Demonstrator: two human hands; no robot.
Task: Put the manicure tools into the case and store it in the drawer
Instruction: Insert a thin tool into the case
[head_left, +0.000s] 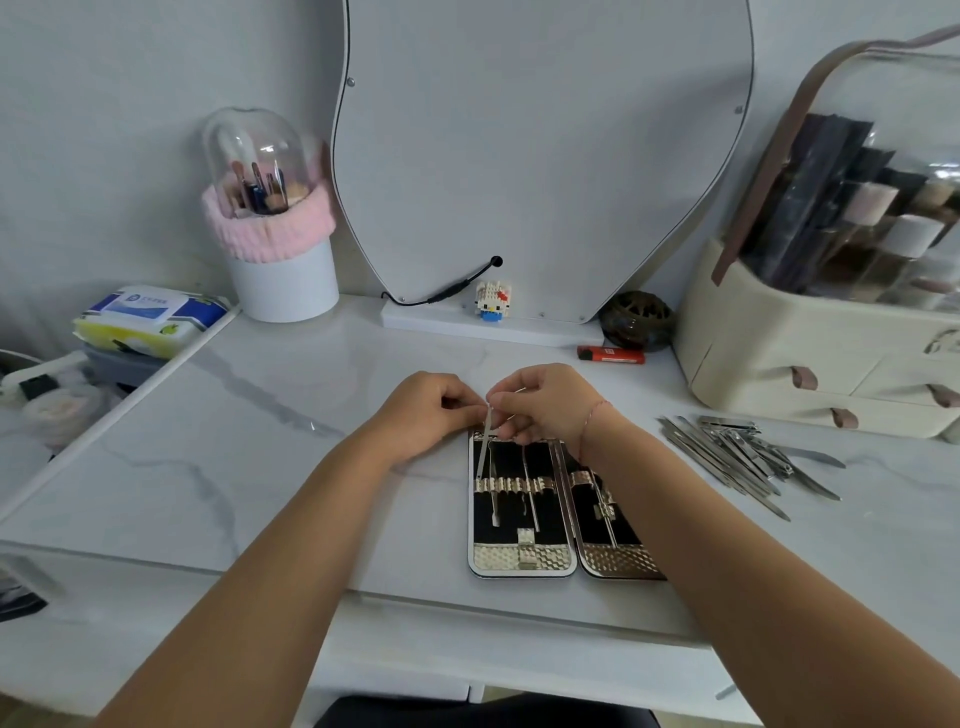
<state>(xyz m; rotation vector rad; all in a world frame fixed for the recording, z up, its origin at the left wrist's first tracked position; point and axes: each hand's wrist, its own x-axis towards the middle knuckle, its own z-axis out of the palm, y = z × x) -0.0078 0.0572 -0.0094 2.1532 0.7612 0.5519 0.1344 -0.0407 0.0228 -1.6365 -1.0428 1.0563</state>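
I'm mid-loading: both hands, left (426, 410) and right (545, 402), pinch a thin tool (485, 447) over the open case's (522, 558) far end. Next it must slide under the strap. Loose tools (748, 457) wait right of my right hand.

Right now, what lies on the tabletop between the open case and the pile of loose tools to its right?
The right forearm crosses above that stretch. Otherwise it is bare marble tabletop between the open manicure case and the pile of loose metal tools, per the head view.
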